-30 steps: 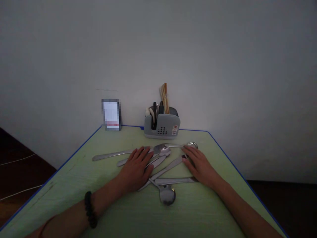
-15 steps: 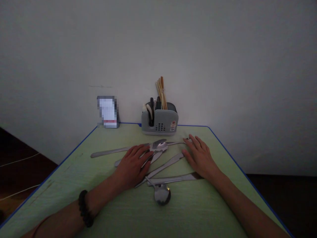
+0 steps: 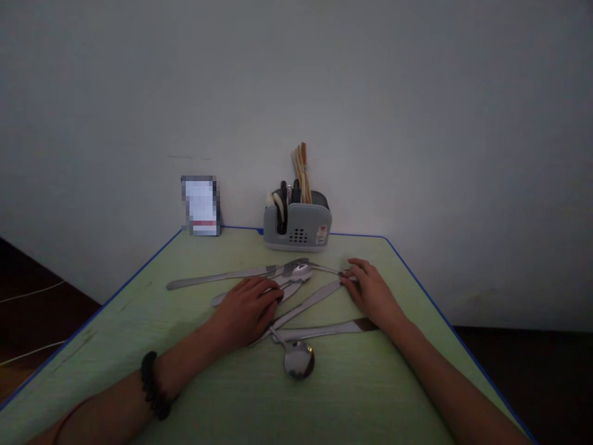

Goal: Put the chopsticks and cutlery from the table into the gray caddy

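My left hand (image 3: 248,312) is over the left side of a loose pile of metal cutlery, its fingers curled and closed round a fork (image 3: 288,285) whose tines show past the fingertips. My right hand (image 3: 373,290) is at the pile's right end, thumb and fingers pinched on the end of a thin piece of metal cutlery (image 3: 327,269); its kind is hidden. Between the hands are a spoon bowl (image 3: 302,272) and a slanting utensil with a flat handle (image 3: 308,303). Nearer me lie a table knife (image 3: 324,332), its tip by my right wrist, and a round-bowled spoon (image 3: 299,360).
Another knife (image 3: 217,277) reaches out left of the pile. At the back, against the wall, stands a grey cutlery holder (image 3: 310,225) with chopsticks (image 3: 303,173) and dark handles. A blurred phone-like screen (image 3: 201,207) leans at the back left. Blue edging borders the green table (image 3: 370,395).
My right hand's spread fingers have drawn together and closed on the end of the thin piece of cutlery. My left hand's fingers are curled more tightly. The view has shifted slightly.
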Tool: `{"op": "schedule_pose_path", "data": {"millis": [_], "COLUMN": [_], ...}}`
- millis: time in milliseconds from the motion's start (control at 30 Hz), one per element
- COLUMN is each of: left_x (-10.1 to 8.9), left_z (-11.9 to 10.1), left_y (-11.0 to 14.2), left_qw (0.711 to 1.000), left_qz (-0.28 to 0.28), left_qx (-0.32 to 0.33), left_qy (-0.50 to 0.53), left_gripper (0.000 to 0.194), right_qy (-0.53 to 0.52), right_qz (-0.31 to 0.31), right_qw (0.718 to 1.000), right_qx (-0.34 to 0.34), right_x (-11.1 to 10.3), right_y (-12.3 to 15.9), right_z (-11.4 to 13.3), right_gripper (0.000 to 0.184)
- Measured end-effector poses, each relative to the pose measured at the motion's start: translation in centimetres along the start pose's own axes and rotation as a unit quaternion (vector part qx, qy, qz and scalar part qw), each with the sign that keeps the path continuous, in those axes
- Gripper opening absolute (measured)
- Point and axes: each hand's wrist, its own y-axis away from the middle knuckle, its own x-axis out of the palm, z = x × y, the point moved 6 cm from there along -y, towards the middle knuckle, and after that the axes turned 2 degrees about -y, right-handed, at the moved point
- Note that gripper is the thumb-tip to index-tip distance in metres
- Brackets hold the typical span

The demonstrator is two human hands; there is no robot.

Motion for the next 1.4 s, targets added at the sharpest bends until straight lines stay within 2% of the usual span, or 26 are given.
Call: {"op": "schedule_pose_path", "data": {"millis": [100, 167, 333, 433, 533, 700, 967, 1167, 1233, 1300, 1400], "left_x": [0.1, 0.0, -0.5, -0.7, -0.7, -0.4, -0.1, -0.4, -0.4, -0.5, -0.4], "left_z": [0.1, 0.1, 0.0, -0.1, -0.5, -1.0, -1.0, -1.0, -1.0, -1.0, -0.9], "left_y": [0.0, 0.0, -0.2, -0.1, 0.0, 0.2, 0.2, 0.2, 0.2, 0.1, 0.0], "left_qw": [1.000, 1.000, 1.000, 1.000, 0.999, 0.995, 0.995, 0.995, 0.996, 0.996, 0.995], "left_qz": [-0.011, -0.018, -0.020, -0.015, -0.002, 0.033, 0.033, 0.013, 0.011, 0.012, 0.008], "left_qx": [0.008, 0.011, -0.003, 0.002, 0.031, 0.069, 0.080, 0.073, 0.069, 0.068, 0.077], "left_qy": [0.001, -0.001, 0.009, 0.025, 0.042, 0.058, 0.059, 0.063, 0.061, 0.063, 0.068], "left_gripper": [0.026, 0.025, 0.025, 0.025, 0.026, 0.030, 0.031, 0.029, 0.027, 0.024, 0.021], "right_qy": [-0.014, -0.003, 0.006, -0.016, -0.030, -0.052, -0.135, -0.194, -0.205, -0.219, -0.288], "right_qz": [0.023, 0.018, 0.006, 0.051, 0.087, 0.091, 0.032, 0.058, 0.012, -0.056, -0.096], "right_qw": [0.999, 1.000, 0.998, 0.993, 0.989, 0.989, 0.990, 0.979, 0.979, 0.972, 0.940], "right_qx": [0.022, 0.021, -0.060, -0.102, -0.117, -0.102, -0.015, -0.004, 0.014, 0.062, 0.155], "right_x": [0.1, -0.3, -1.1, -0.4, 0.6, 1.3, 1.1, 0.4, -0.9, -2.3, -3.0], "right_y": [-0.1, 0.0, 0.7, 1.3, 1.5, 1.3, 1.0, 0.3, -0.1, -0.4, -0.2], "right_z": [-0.7, -0.4, 3.9, 6.2, 6.9, 6.1, 4.5, 3.6, 2.4, 0.6, -1.5], "right_gripper": [0.011, 0.012, 0.027, 0.041, 0.046, 0.038, 0.034, 0.019, 0.019, 0.019, 0.026]}}
